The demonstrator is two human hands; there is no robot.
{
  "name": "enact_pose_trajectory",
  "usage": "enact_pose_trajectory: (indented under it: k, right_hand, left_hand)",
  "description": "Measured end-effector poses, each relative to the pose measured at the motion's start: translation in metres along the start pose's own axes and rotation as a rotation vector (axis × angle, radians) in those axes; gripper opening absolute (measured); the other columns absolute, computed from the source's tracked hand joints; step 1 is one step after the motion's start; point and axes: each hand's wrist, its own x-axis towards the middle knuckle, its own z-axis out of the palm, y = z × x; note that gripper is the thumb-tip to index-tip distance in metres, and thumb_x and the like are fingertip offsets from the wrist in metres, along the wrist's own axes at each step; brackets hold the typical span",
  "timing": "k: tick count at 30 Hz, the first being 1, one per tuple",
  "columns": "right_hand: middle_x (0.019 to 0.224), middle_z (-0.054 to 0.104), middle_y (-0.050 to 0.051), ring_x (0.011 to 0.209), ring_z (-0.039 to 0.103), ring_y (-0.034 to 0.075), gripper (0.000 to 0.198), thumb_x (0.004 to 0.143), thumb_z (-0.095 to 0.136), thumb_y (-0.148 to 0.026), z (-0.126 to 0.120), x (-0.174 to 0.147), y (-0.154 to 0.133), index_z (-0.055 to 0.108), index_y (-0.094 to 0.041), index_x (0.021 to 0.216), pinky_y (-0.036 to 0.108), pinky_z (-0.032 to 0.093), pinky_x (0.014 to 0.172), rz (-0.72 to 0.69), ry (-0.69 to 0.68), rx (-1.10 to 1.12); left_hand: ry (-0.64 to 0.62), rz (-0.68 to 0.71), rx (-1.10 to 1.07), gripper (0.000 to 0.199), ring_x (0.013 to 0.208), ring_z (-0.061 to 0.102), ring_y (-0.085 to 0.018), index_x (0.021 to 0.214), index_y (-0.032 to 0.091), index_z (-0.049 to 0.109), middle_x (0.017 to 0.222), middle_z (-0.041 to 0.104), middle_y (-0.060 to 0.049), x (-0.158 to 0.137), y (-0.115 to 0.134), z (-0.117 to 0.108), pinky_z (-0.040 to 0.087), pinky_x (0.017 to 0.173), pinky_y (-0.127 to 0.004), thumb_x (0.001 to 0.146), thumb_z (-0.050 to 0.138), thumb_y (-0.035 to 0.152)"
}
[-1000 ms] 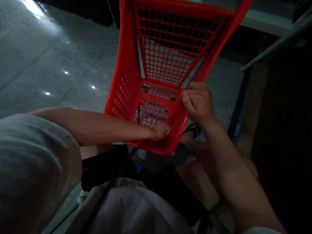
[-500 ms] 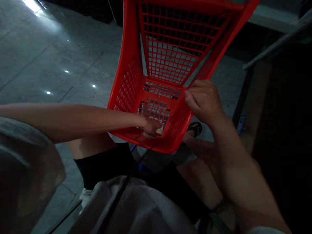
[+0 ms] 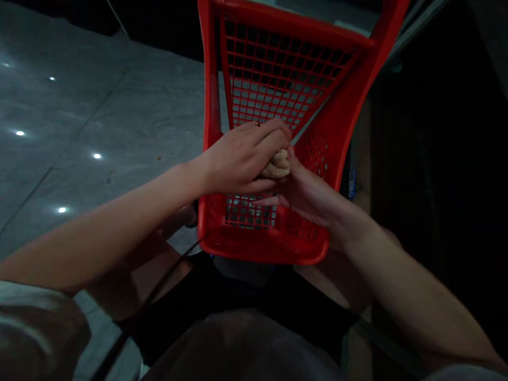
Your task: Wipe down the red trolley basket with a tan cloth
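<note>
The tan cloth (image 3: 278, 165) is held over the opening of a red basket (image 3: 264, 253), bunched into a small wad between the two hands. The left hand (image 3: 240, 156) lies across it from above, palm down; its grip is clenched on the cloth, fingers curled over the far side. A thin ring (image 3: 257, 124) sits on one of its fingers. The right hand (image 3: 309, 193) meets the cloth from the right, thumb against its edge and lower fingers extended beneath. Whether the right grip is closed on the cloth cannot be told, since the underside is hidden.

The basket is of perforated make, with a mesh panel (image 3: 278, 100) at its far end and its near rim by the person's black shorts (image 3: 174, 309). A dark cord (image 3: 159, 293) runs from beside the basket's near left corner down across the shorts. To the left, the grey floor (image 3: 151, 106) shows several small bright reflections. A blue label (image 3: 352, 183) is visible just beyond the basket's right side; its wording is too small to read. Lighting is dim throughout.
</note>
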Motion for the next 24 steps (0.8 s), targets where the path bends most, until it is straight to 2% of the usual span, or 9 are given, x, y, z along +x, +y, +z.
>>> enact_pose_trajectory:
  k: [4, 8, 11, 14, 16, 18, 21, 22, 24]
  right_hand:
    - [0.101, 0.075, 0.005, 0.096, 0.070, 0.020, 0.045, 0.096, 0.052, -0.065, 0.007, 0.009, 0.004, 0.068, -0.026, 0.112, 0.037, 0.061, 0.084, 0.141, 0.010, 0.172]
    - [0.103, 0.075, 0.006, 0.100, 0.070, 0.020, 0.040, 0.097, 0.053, -0.060, 0.009, 0.006, 0.001, 0.067, -0.025, 0.112, 0.040, 0.061, 0.087, 0.214, 0.045, 0.199]
    - [0.100, 0.075, 0.006, 0.097, 0.071, 0.020, 0.034, 0.097, 0.054, -0.054, 0.012, 0.002, 0.009, 0.066, -0.025, 0.108, 0.039, 0.061, 0.084, 0.224, 0.091, 0.249]
    - [0.096, 0.074, 0.005, 0.086, 0.071, 0.018, 0.019, 0.094, 0.059, -0.039, 0.005, -0.001, 0.030, 0.064, -0.023, 0.102, 0.033, 0.060, 0.077, 0.239, 0.221, 0.288]
    - [0.096, 0.074, 0.005, 0.078, 0.069, 0.016, 0.016, 0.091, 0.059, -0.029, -0.002, -0.007, 0.046, 0.062, -0.022, 0.106, 0.031, 0.059, 0.071, 0.280, 0.314, 0.255]
    - [0.099, 0.074, 0.005, 0.079, 0.069, 0.016, 0.025, 0.089, 0.058, -0.023, -0.009, -0.016, 0.059, 0.059, -0.022, 0.115, 0.031, 0.058, 0.070, 0.291, 0.388, 0.112]
    - [0.113, 0.074, 0.007, 0.093, 0.071, 0.019, 0.049, 0.086, 0.059, -0.014, -0.014, -0.037, 0.070, 0.052, -0.023, 0.134, 0.033, 0.057, 0.079, 0.231, 0.372, -0.332]
    - [0.117, 0.073, 0.009, 0.097, 0.071, 0.020, 0.052, 0.086, 0.058, -0.012, -0.014, -0.045, 0.072, 0.053, -0.023, 0.137, 0.033, 0.056, 0.081, 0.215, 0.312, -0.501]
    - [0.115, 0.074, 0.010, 0.098, 0.071, 0.021, 0.043, 0.087, 0.058, -0.010, -0.011, -0.060, 0.079, 0.063, -0.022, 0.128, 0.032, 0.054, 0.082, 0.222, 0.081, -0.768]
  left_hand:
    - [0.026, 0.009, -0.066, 0.034, 0.125, 0.059, -0.031, 0.117, 0.023, 0.059, 0.127, 0.064, -0.010, -0.003, -0.014, -0.001, 0.043, 0.107, -0.045, 0.095, 0.055, 0.049]
    - [-0.036, 0.067, -0.124, 0.028, 0.112, 0.065, -0.026, 0.119, 0.021, 0.057, 0.124, 0.064, -0.009, 0.001, -0.019, 0.005, 0.050, 0.091, -0.034, 0.099, 0.050, 0.039]
    - [-0.089, 0.092, -0.159, 0.026, 0.101, 0.068, -0.021, 0.124, 0.021, 0.053, 0.118, 0.065, -0.006, 0.009, -0.017, 0.012, 0.050, 0.081, -0.030, 0.101, 0.043, 0.029]
    - [-0.081, 0.103, -0.204, 0.035, 0.104, 0.069, -0.022, 0.130, 0.024, 0.050, 0.119, 0.066, -0.006, 0.020, -0.013, 0.016, 0.050, 0.082, -0.030, 0.098, 0.055, 0.035]
    - [-0.080, 0.103, -0.229, 0.045, 0.112, 0.067, -0.024, 0.133, 0.025, 0.050, 0.124, 0.065, -0.006, 0.029, -0.009, 0.015, 0.050, 0.086, -0.031, 0.094, 0.063, 0.042]
    - [-0.085, 0.103, -0.243, 0.042, 0.115, 0.066, -0.024, 0.130, 0.025, 0.054, 0.124, 0.067, -0.005, 0.038, -0.006, 0.013, 0.050, 0.090, -0.031, 0.094, 0.063, 0.046]
    - [-0.042, 0.108, -0.227, 0.032, 0.112, 0.066, -0.022, 0.119, 0.024, 0.063, 0.114, 0.071, -0.005, 0.052, -0.008, 0.016, 0.048, 0.094, -0.032, 0.101, 0.049, 0.046]
    - [-0.022, 0.106, -0.204, 0.033, 0.110, 0.066, -0.022, 0.114, 0.023, 0.066, 0.108, 0.072, -0.005, 0.056, -0.010, 0.019, 0.047, 0.094, -0.033, 0.102, 0.046, 0.046]
    - [0.003, 0.104, -0.146, 0.037, 0.102, 0.067, -0.023, 0.101, 0.021, 0.070, 0.094, 0.072, -0.005, 0.062, -0.014, 0.027, 0.047, 0.093, -0.036, 0.102, 0.042, 0.045]
